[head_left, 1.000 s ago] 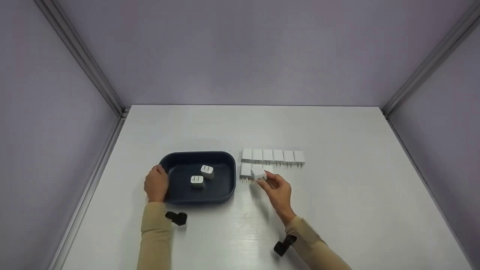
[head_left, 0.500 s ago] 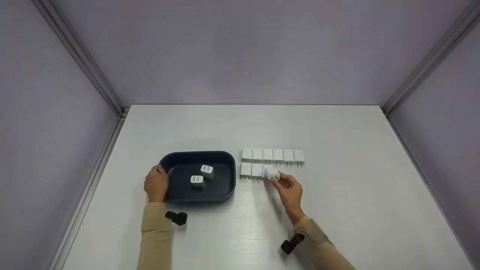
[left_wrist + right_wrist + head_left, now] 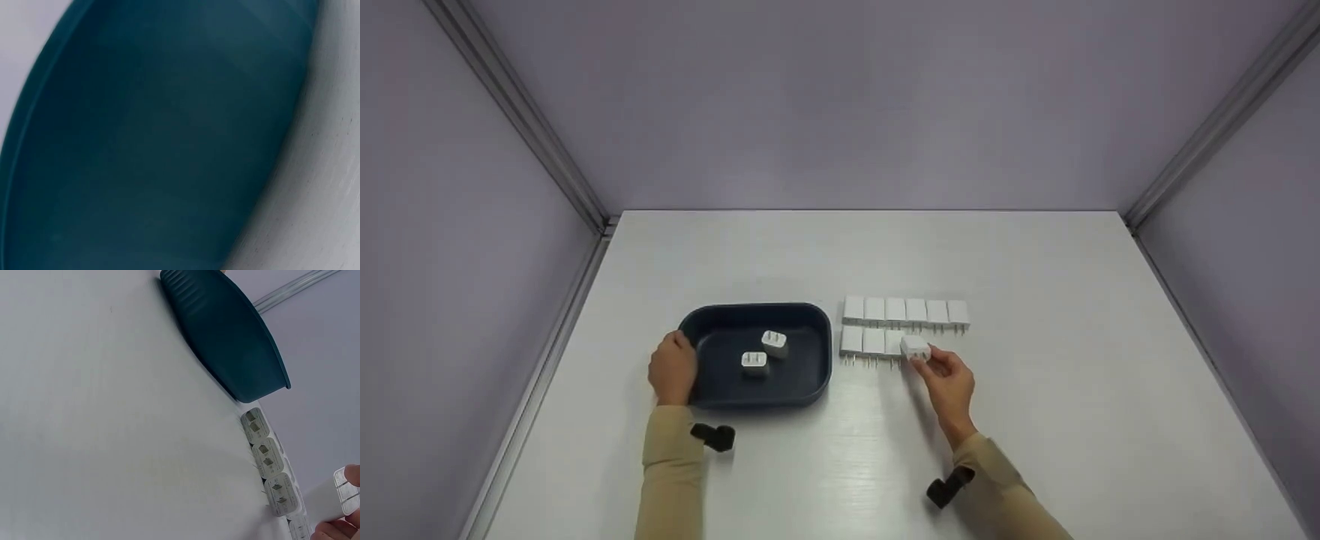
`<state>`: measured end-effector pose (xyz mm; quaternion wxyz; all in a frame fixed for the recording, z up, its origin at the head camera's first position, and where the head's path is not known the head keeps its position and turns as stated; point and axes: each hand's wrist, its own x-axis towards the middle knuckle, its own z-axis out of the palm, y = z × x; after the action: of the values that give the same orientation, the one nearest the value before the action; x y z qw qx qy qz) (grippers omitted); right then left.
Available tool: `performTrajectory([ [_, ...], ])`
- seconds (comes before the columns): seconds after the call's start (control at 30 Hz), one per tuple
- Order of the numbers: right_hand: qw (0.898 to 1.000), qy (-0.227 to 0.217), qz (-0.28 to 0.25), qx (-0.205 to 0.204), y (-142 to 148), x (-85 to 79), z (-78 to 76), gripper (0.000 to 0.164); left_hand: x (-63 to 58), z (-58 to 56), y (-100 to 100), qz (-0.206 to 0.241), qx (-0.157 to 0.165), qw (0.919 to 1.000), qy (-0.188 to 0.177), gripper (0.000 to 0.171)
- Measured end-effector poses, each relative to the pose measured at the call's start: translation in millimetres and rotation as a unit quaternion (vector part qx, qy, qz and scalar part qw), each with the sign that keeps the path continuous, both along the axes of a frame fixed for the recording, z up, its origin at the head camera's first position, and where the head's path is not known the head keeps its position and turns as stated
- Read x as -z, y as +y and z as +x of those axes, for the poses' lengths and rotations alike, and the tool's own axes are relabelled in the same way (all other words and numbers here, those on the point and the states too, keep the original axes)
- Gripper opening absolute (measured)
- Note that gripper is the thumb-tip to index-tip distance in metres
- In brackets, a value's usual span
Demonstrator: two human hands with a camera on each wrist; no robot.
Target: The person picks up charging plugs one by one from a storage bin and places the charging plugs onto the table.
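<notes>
My left hand [image 3: 673, 369] grips the left rim of a dark blue plastic tub [image 3: 712, 390]. Inside the tub two white USB charger plugs [image 3: 754, 364] stand with their prongs up. On the right, my right hand [image 3: 949, 386] pinches another white charger plug [image 3: 915, 347] between thumb and fingers. That plug is at the right end of the front row of chargers [image 3: 874, 341], prongs toward me, and overlaps the row in the head view. In the right wrist view, the held plug [image 3: 329, 500] appears raised and tilted beside the row.
Behind the front row lies a back row of several white chargers [image 3: 895, 309], side by side with prongs facing me. Both rows lie just right of the tub on a white table [image 3: 1072, 337]. Pale walls [image 3: 840, 105] enclose the table's back and sides.
My right hand has moved to the right with the pinched charger, from over the middle of the front row to its right end. My left hand and the tub have stayed put.
</notes>
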<state>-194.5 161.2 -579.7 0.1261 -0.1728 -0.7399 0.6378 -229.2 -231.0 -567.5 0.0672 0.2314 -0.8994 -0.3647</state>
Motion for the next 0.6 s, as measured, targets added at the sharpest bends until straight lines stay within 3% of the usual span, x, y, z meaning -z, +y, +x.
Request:
performTrajectory([
  [0.6,0.999,-0.036,0.024,0.01,8.9,5.1,-5.8,0.034,0.3,0.1,1.1,-0.001,0.001,0.9999,0.012,0.049],
])
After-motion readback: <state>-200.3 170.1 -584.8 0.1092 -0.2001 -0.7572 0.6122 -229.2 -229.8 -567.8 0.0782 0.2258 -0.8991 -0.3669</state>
